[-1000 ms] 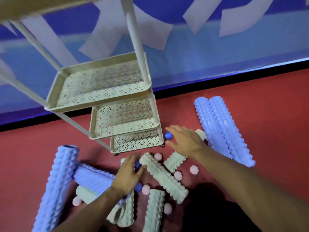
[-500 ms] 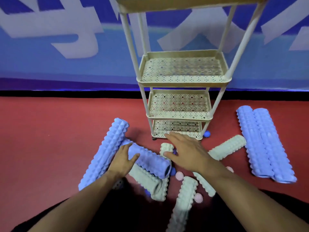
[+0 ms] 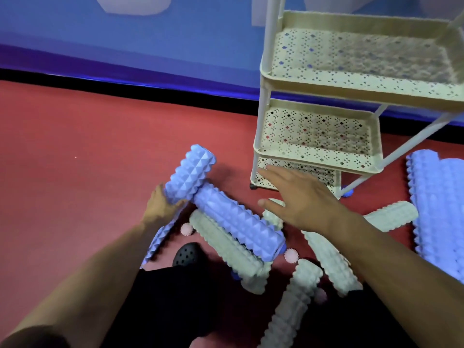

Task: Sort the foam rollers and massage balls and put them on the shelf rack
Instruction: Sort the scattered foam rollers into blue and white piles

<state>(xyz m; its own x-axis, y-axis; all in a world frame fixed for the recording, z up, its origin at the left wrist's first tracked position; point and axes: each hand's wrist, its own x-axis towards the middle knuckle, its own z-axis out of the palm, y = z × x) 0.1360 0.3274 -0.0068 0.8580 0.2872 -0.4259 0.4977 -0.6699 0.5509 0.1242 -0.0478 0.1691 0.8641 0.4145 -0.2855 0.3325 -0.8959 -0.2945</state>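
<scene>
A cream shelf rack (image 3: 319, 154) with perforated trays stands on the red floor at the right. My left hand (image 3: 160, 207) grips a long blue spiked foam roller (image 3: 188, 174) and tilts its far end up. A second blue roller (image 3: 236, 222) lies across several white rollers (image 3: 226, 249). My right hand (image 3: 296, 199) hovers with fingers spread above the pile, in front of the rack's lowest tray, holding nothing. Pink spiky massage balls (image 3: 187, 229) lie among the rollers, and a blue ball (image 3: 347, 193) sits by the rack's foot.
Two more blue rollers (image 3: 442, 207) lie side by side at the far right. A black perforated shoe (image 3: 187, 254) is by the pile. A blue wall with a black base strip runs behind the rack. Bare red floor spreads to the left.
My view has swung left and closer, so the rack now sits at the right. My left hand has closed round the long blue roller and raised its end. My right hand has stayed above the pile.
</scene>
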